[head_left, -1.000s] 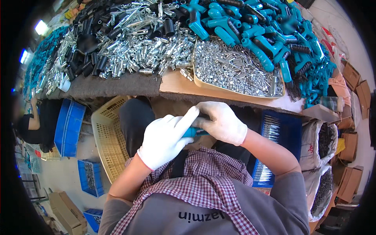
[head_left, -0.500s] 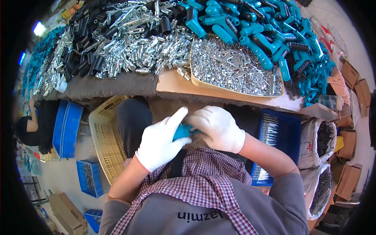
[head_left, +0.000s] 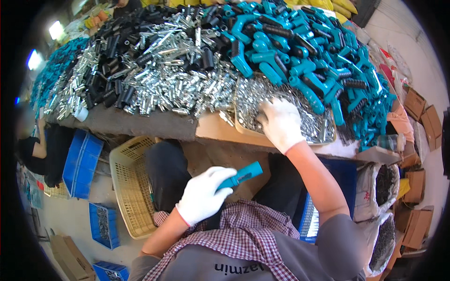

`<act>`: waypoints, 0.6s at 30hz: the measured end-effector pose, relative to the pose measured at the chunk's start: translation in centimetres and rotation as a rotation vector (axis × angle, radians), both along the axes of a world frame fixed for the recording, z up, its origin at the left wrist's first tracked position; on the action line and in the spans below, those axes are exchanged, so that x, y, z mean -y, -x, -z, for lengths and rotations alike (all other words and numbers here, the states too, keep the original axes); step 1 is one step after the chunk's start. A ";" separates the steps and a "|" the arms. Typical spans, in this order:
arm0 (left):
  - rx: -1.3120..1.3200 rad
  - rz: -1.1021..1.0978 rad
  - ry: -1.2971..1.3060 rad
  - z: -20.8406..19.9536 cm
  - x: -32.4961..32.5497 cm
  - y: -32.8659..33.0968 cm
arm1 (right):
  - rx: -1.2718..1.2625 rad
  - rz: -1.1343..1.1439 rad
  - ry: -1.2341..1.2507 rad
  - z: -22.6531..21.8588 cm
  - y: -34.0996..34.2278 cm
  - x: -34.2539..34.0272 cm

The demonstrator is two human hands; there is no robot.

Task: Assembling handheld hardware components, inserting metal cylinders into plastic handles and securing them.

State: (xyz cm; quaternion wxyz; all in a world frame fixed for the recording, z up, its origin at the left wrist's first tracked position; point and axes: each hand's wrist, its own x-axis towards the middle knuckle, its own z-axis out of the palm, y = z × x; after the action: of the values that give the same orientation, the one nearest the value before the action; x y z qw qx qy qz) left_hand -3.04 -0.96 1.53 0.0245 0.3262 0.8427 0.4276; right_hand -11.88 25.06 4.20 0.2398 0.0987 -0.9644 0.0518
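My left hand (head_left: 205,194), in a white glove, is closed around a teal plastic tool handle (head_left: 251,171). The handle points up and to the right, with a dark slot along its visible side. My right hand (head_left: 282,122), gloved in white too, reaches over the front rim of a shallow tray (head_left: 255,135) of small metal parts (head_left: 311,122). Its fingers are bent down and drawn together among the parts; what lies between them is hidden.
Loose silver metal fittings (head_left: 173,89) and black sleeves (head_left: 112,91) are heaped left of the tray. Teal handles (head_left: 309,79) pile up behind and right. Below the bench stand a cream crate (head_left: 123,187), blue bins (head_left: 83,161) and white sacks (head_left: 368,199). A person (head_left: 40,145) sits far left.
My right hand has left the teal handle and reached forward and right into the tray. My left hand keeps the handle, now lower and more exposed. The view has tilted up slightly.
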 end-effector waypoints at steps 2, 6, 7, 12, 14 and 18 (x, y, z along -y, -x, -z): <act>0.016 -0.031 -0.016 -0.4 0.2 -0.1 | -0.046 0.000 0.037 0.2 0.0 -0.4; 0.128 -0.091 -0.092 -0.6 0.6 0.4 | -0.121 -0.033 0.130 0.2 0.0 -1.6; 0.165 -0.075 -0.106 -0.5 0.9 0.6 | -0.144 -0.060 0.251 -0.2 -0.1 -1.6; 0.923 -0.112 -0.894 0.7 1.3 1.9 | 0.186 -0.175 0.958 -2.1 -4.3 2.4; 0.937 -0.058 -0.989 1.3 1.2 2.6 | 0.220 -0.343 0.972 -1.1 -6.1 4.7; 1.010 -0.078 -1.103 0.9 0.6 2.2 | 0.199 -0.371 1.020 1.1 -6.7 8.3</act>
State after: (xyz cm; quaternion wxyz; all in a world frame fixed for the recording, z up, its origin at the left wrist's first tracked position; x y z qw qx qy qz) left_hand -5.22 -1.58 0.62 0.2262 0.0252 0.4032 0.8864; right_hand -5.22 16.76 3.14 0.1517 0.1330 -0.8016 0.5629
